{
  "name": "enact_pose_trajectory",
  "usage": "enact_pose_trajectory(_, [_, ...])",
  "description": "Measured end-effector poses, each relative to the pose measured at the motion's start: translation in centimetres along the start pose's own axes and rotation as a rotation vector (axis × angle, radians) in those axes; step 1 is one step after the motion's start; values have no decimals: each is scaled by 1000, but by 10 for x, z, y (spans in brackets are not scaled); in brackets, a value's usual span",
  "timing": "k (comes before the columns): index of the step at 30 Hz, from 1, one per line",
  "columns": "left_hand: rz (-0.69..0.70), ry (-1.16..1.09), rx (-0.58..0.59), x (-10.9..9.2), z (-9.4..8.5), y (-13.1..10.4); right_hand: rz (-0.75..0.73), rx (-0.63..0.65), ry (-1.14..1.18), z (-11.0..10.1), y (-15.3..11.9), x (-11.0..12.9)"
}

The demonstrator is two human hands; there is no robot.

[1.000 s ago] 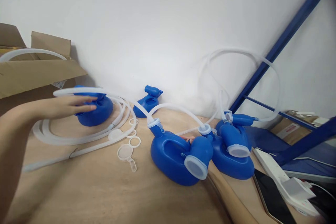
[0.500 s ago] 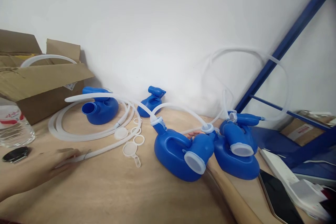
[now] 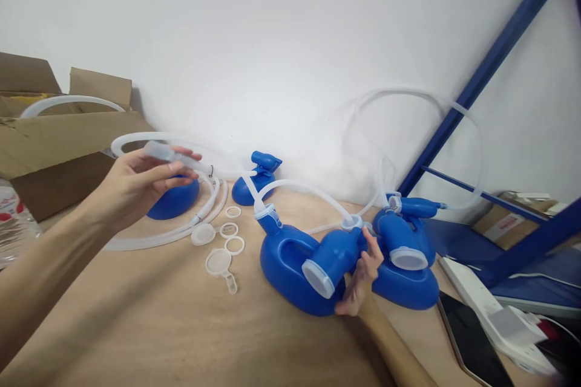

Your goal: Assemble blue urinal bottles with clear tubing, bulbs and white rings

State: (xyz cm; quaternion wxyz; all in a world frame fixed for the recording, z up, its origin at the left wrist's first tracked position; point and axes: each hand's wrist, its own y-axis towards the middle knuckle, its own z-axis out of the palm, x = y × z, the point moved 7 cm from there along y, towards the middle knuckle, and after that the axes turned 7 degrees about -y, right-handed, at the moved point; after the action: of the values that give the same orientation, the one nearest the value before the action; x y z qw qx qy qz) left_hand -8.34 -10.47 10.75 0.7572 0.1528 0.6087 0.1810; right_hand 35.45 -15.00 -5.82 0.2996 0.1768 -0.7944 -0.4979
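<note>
My left hand point(image 3: 152, 178) is raised at the left, its fingers closed round the end of a whitish plastic hose point(image 3: 161, 151). The hose loops back and runs to the capped neck of the nearest blue urinal bottle point(image 3: 285, 272). My right hand point(image 3: 365, 269) grips that bottle from its right side, thumb low near the base and fingers up by the white ring. A blue receiver with a white lid point(image 3: 320, 278) sits on this bottle. Between the hands lie several white rings point(image 3: 235, 246) and a lid with a tab point(image 3: 218, 262). The left hand partly hides another blue bottle point(image 3: 175, 201).
One blue bottle point(image 3: 254, 190) stands by the wall, and another with a hose point(image 3: 408, 287) at the right. An open carton point(image 3: 59, 181) and a plastic bottle point(image 3: 16, 224) are at the left. A phone point(image 3: 474, 338), power strip point(image 3: 481, 302) and blue metal frame point(image 3: 490, 66) are at the right.
My left hand has lifted the hose end off the table, up and to the right. My right hand has come from behind the blue bottle to its near right side.
</note>
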Motion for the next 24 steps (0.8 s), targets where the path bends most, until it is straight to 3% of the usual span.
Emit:
enact_pose_trajectory(4, [217, 5, 97, 2, 44, 23, -418, 76, -198, -12, 11, 44])
enact_pose_trajectory(7, [316, 49, 216, 7, 85, 27, -473, 131, -239, -10, 22, 58])
enact_pose_trajectory(11, [304, 86, 513, 17, 149, 9, -541, 185, -308, -4, 28, 65])
enact_pose_trajectory(13, [321, 192, 639, 22, 172, -3, -577, 191, -346, -4, 28, 63])
enact_pose_trajectory(16, [360, 276, 749, 28, 188, -14, -590, 160, -349, -5, 29, 57])
enact_pose_trajectory(18, [288, 231, 835, 36, 191, -16, -594, 129, -319, -6, 28, 54])
enact_pose_trajectory(21, [122, 119, 921, 44, 189, -16, -629, 79, -309, -7, 22, 53])
enact_pose_trajectory(24, [124, 125, 910, 38, 183, -16, -666, 69, -283, -6, 16, 53])
